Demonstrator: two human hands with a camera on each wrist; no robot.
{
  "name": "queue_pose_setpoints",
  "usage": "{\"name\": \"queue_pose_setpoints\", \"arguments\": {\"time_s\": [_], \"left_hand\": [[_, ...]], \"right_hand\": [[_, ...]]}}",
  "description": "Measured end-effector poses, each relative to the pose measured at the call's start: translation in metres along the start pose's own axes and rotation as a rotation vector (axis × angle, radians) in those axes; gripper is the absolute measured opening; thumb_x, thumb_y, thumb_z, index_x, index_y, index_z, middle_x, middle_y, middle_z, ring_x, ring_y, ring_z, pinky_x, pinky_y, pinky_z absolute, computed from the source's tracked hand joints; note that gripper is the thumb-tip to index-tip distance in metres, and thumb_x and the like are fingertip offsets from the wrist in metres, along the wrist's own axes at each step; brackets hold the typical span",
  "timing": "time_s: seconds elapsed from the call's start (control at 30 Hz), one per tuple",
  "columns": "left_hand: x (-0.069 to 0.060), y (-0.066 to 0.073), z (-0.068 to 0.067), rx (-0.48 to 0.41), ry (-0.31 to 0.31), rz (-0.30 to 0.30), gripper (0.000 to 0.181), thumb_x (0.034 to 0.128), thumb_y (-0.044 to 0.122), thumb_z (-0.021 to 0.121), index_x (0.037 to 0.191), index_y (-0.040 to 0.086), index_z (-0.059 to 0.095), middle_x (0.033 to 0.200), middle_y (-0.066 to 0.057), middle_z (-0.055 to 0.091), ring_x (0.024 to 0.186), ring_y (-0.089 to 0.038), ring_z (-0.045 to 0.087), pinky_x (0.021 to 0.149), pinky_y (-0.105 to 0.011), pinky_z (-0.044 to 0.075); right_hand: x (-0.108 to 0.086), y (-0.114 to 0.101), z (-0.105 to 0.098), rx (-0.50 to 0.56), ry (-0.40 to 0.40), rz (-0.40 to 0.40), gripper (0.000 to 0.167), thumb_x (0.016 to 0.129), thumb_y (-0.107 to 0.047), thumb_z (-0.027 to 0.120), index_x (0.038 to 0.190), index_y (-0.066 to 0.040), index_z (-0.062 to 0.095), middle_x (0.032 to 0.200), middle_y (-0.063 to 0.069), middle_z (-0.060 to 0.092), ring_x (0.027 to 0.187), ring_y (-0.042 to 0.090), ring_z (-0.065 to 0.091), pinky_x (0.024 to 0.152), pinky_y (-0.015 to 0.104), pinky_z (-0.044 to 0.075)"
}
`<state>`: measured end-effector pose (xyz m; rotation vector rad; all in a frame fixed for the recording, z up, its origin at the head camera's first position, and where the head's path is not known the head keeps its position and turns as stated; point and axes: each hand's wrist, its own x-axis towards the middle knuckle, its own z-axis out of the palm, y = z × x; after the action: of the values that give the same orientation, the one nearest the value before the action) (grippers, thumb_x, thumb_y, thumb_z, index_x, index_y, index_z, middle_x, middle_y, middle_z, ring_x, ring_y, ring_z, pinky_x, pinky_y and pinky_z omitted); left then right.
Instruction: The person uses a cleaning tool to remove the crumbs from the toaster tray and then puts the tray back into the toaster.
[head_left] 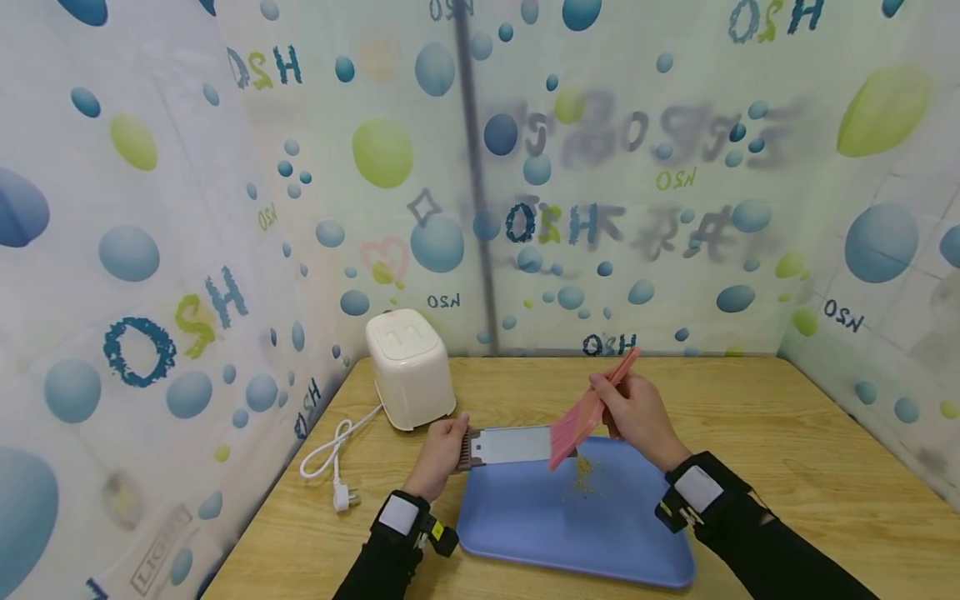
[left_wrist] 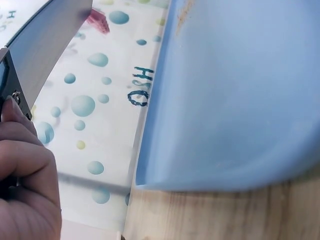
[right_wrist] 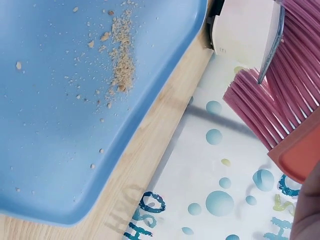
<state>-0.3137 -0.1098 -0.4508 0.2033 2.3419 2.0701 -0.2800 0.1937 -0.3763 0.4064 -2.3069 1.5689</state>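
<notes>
My left hand grips the brown ridged end of a flat, pale crumb tray, holding it raised over the back left of a blue tray. In my right hand is a brush with a red-orange handle and pink bristles. The bristles lie across the crumb tray's far end, which parts them in the right wrist view. Below, a small heap of tan crumbs lies on the blue tray, with loose bits scattered around it. In the left wrist view the curled left fingers show at the edge.
A cream toaster stands at the back left of the wooden table. Its white cord is looped beside it, ending in a plug. Bubble-patterned curtains surround the table at the back and sides.
</notes>
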Motion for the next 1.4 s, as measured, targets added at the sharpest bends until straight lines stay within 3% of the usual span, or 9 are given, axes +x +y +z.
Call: {"name": "queue_pose_setpoints", "arguments": {"time_s": [0.47,0.93,1.2,1.4], "left_hand": [[-0.0008,0.0016,-0.0001,-0.002,0.01,-0.003,0.044,0.111,0.031,0.044,0.1,-0.006,0.065,0.064,0.003,0.056,0.05,-0.006,0.054,0.042,-0.02,0.038],[0.0026,-0.0019,-0.0015,-0.004,0.011,-0.012,0.046,0.1115,0.033,0.042,0.104,-0.007,0.064,0.068,0.001,0.058,0.054,-0.007,0.057,0.046,-0.022,0.043],[0.0025,-0.0007,-0.0017,-0.02,0.027,-0.021,0.044,0.1112,0.032,0.042,0.101,-0.005,0.064,0.068,0.0,0.058,0.054,-0.008,0.058,0.046,-0.021,0.043],[0.0038,-0.0028,-0.0004,-0.003,0.042,-0.027,0.044,0.1111,0.034,0.043,0.1,-0.004,0.063,0.069,0.0,0.057,0.054,-0.009,0.057,0.045,-0.022,0.042]], "right_hand": [[0.0,0.0048,-0.0036,-0.082,0.045,0.004,0.04,0.104,-0.039,0.059,0.095,0.0,0.06,0.057,0.009,0.05,0.041,0.026,0.048,0.038,0.034,0.041],[-0.0011,0.0067,-0.0049,-0.173,0.101,0.04,0.047,0.101,-0.045,0.062,0.087,0.0,0.059,0.055,0.006,0.05,0.039,0.025,0.048,0.038,0.031,0.039],[-0.0019,0.0079,-0.0052,-0.188,0.112,0.046,0.048,0.101,-0.044,0.062,0.087,0.001,0.062,0.068,0.011,0.065,0.039,0.025,0.049,0.038,0.029,0.041],[-0.0027,0.007,-0.0056,-0.193,0.119,0.05,0.048,0.101,-0.045,0.063,0.088,0.002,0.064,0.071,0.011,0.068,0.039,0.025,0.049,0.038,0.029,0.041]]}}
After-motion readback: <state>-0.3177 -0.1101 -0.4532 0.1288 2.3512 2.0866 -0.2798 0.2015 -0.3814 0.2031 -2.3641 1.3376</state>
